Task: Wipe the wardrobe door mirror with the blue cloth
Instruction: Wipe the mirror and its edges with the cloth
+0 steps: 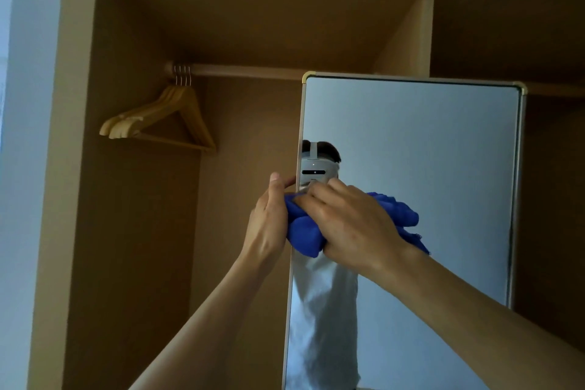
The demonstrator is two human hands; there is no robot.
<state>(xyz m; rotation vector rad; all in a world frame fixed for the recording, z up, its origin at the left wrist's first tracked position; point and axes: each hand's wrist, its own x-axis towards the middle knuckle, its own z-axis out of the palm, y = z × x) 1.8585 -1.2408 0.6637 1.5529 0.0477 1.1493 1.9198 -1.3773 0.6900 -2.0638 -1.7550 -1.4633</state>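
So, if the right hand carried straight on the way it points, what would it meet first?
Probably the left hand, at the mirror's left edge beyond the blue cloth; depth is unclear.

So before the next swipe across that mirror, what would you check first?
1. Grip of the right hand on the blue cloth: ok, fingers curled over it.
2. Cloth against the mirror: ok, near its left edge.
3. Door steadied: ok, the left hand holds that edge.
4. Glass to the right free of obstacles: ok.
5. Glass already clean: cannot tell.
6. The hangers clear of the arms: ok, they hang off to the left.
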